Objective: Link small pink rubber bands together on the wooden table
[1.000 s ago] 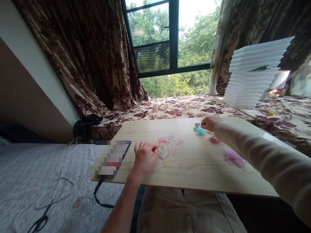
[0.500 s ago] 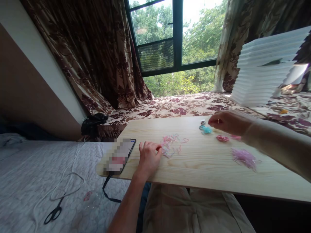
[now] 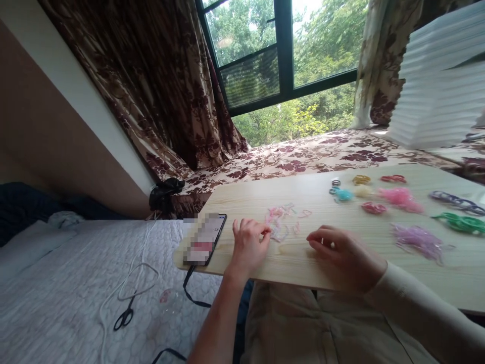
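Observation:
My left hand (image 3: 250, 241) rests on the wooden board (image 3: 242, 197), thumb and index finger pinched at the left edge of a loose pile of pink and pale bands (image 3: 278, 217). What the pinch holds is too small to name. To the right of that pile, my right hand (image 3: 339, 253) is low over the board, fingers curled and thumb close to the index finger; anything between them cannot be made out. Beyond it lie a turquoise bundle (image 3: 343, 194), a red bundle (image 3: 374, 208), a pink bundle (image 3: 401, 198) and a purple bundle (image 3: 419, 241).
A phone (image 3: 212, 240) with a black strap lies at the board's left end. Green bands (image 3: 460, 222) and a dark purple chain (image 3: 456, 201) are at the far right. Black scissors (image 3: 124, 317) and a white cable lie on the bed at left. A pleated white shade (image 3: 439, 86) stands back right.
My right hand has moved from the turquoise bundle down and toward the left, nearer the pale pile. My left hand keeps its pinch beside the pile. The view has shifted, showing more bundles at right.

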`<state>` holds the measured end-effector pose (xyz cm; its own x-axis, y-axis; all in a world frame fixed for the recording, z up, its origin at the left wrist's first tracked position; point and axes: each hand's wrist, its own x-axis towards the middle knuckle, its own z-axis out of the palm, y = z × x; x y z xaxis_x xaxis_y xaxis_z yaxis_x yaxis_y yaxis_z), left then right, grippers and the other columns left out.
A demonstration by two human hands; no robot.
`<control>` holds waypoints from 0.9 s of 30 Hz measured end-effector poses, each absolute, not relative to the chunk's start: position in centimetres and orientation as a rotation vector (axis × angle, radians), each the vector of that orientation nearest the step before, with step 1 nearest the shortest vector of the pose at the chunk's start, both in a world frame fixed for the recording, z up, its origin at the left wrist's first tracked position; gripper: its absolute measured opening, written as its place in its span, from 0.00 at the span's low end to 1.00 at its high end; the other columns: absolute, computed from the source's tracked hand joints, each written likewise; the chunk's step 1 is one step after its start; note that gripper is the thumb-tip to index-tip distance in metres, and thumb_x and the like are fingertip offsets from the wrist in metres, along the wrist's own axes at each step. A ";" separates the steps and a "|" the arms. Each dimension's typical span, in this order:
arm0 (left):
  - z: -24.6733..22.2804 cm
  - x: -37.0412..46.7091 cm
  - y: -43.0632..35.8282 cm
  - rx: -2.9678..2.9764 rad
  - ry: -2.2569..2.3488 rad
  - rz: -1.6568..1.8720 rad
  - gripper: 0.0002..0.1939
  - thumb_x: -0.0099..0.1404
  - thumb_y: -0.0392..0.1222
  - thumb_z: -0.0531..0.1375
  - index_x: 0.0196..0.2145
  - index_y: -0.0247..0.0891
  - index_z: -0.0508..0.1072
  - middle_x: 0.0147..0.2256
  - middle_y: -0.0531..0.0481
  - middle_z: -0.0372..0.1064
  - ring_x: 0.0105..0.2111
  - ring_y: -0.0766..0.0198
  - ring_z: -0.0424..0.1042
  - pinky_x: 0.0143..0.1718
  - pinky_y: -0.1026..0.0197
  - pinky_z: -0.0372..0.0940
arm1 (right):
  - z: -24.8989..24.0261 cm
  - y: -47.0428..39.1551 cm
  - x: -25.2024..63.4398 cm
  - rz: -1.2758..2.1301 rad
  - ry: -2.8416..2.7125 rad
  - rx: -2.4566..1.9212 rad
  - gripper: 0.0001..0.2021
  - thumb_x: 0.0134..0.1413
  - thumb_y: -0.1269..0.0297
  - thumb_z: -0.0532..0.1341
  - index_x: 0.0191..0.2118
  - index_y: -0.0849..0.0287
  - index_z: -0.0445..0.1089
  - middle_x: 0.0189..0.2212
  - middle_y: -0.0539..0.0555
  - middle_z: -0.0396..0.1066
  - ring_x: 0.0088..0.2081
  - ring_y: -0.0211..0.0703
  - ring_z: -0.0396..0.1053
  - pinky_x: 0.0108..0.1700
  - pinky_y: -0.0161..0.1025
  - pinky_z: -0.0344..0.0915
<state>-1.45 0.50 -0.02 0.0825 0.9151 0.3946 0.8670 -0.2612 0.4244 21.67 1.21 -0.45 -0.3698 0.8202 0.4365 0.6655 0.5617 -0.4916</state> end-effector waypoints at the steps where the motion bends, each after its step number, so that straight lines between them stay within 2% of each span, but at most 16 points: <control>1: 0.1 -1.2 0.4 2.265 1.833 0.916 0.08 0.65 0.34 0.60 0.34 0.44 0.78 0.36 0.51 0.75 0.47 0.57 0.68 0.64 0.39 0.45 | -0.7 1.3 21.6 0.304 -2.112 -1.198 0.11 0.57 0.61 0.56 0.30 0.53 0.76 0.27 0.52 0.75 0.25 0.39 0.71 0.28 0.37 0.66; 6: 0.6 0.0 -0.2 2.369 1.704 0.829 0.12 0.63 0.30 0.58 0.36 0.45 0.78 0.39 0.50 0.74 0.47 0.57 0.68 0.64 0.39 0.48 | -1.3 1.3 21.6 0.280 -2.049 -1.230 0.12 0.58 0.61 0.55 0.34 0.54 0.76 0.29 0.53 0.76 0.27 0.40 0.73 0.30 0.38 0.68; 20: 0.1 -1.0 0.2 2.317 1.851 0.832 0.09 0.63 0.31 0.59 0.36 0.43 0.77 0.40 0.50 0.74 0.48 0.56 0.67 0.64 0.38 0.46 | -1.4 0.9 21.5 0.187 -2.128 -1.284 0.14 0.61 0.61 0.53 0.35 0.55 0.76 0.33 0.54 0.77 0.31 0.42 0.74 0.33 0.38 0.66; 27: 0.4 -1.3 -0.3 2.395 1.750 0.784 0.13 0.62 0.29 0.56 0.34 0.44 0.78 0.38 0.51 0.72 0.47 0.57 0.66 0.63 0.39 0.47 | -1.5 0.8 21.4 0.149 -2.149 -1.293 0.14 0.62 0.61 0.52 0.35 0.55 0.76 0.33 0.54 0.76 0.31 0.41 0.74 0.32 0.37 0.65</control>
<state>-1.34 -0.28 0.37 0.2196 0.9081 0.3566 0.8705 -0.3474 0.3485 21.41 0.76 -1.47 -0.3296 0.8309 0.4482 0.7610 0.5148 -0.3947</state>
